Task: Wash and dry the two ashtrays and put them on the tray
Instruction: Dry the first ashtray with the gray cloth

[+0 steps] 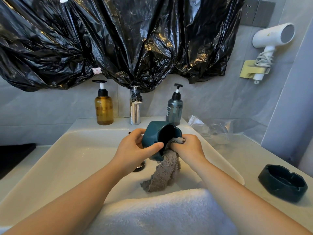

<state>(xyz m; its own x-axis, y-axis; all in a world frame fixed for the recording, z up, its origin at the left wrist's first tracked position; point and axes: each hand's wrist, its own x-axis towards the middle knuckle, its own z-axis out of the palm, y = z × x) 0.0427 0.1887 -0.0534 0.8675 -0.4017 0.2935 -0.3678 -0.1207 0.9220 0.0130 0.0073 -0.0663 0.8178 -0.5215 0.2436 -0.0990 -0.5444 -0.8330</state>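
Observation:
A dark teal ashtray (pixel 155 133) is held tilted on its side over the white sink (pixel 81 150), its opening facing right. My left hand (pixel 133 148) grips its rim and outer wall. My right hand (pixel 188 146) holds a grey-brown cloth (pixel 165 172) bunched at the ashtray's opening; the rest of the cloth hangs down into the basin. A second dark ashtray (pixel 282 182) sits upright on the counter at the right. The dark edge of something (pixel 15 155) shows at the far left, possibly a tray.
A chrome tap (pixel 135 109) stands behind the sink between an amber pump bottle (pixel 103 107) and a grey pump bottle (pixel 174 109). A white towel (pixel 160 212) drapes the sink's front edge. Crumpled clear plastic (pixel 216 131) lies at the right; a hairdryer (pixel 271 39) hangs on the wall.

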